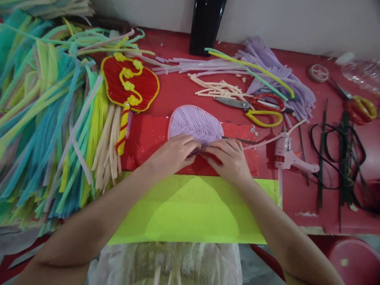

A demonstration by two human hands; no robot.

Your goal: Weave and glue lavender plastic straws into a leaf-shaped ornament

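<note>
A rounded lilac fan made of pipe cleaners (194, 120) lies on a red board, with a thin pink border along its upper and left edge. My left hand (179, 152) pinches the fan's lower edge with bent fingers. Close beside it, my right hand (230, 158) is closed at the same edge, its fingertips nearly meeting the left ones. From under the right hand a loose pink pipe cleaner (264, 141) runs out to the right. A dark stem (242, 140) sticks out from the fan's right end. My fingers hide the lower rim.
Bundles of coloured pipe cleaners (56, 130) fill the left side, beside a finished red fan (132, 83). Scissors (264, 109), lilac pipe cleaners (267, 75) and a glue gun (287, 152) lie to the right. A yellow-green sheet (192, 209) covers the front edge.
</note>
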